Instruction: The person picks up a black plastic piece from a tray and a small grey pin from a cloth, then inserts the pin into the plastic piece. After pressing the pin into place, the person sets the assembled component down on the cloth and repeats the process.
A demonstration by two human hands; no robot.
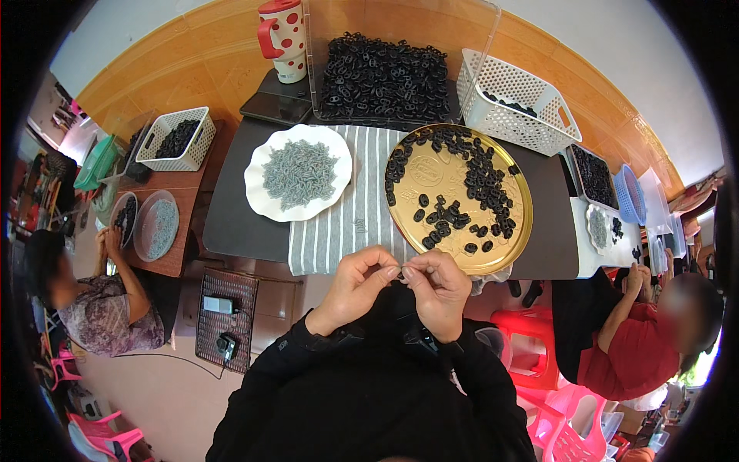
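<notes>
1. White scalloped plate (pixel 259 189), between ten and eleven o'clock from the hands, piled with grey-blue rods (pixel 299 173)
2. Left hand (pixel 356 285), thumb and forefinger pinched together on a small dark piece (pixel 399 275)
3. That piece, at the clock's centre, mostly hidden; probably light, stiff, easily dropped; best held by its edges
4. Right hand (pixel 440 292), likewise pinching it
5. Gold tray (pixel 423 173), one o'clock, black ovals (pixel 479 175) scattered

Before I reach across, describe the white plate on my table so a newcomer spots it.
Find the dark table ahead, then the striped grey cloth on it. The white plate overlaps that cloth's left edge. Its wavy rim and heap of grey pieces set it apart from the round gold tray.
</notes>
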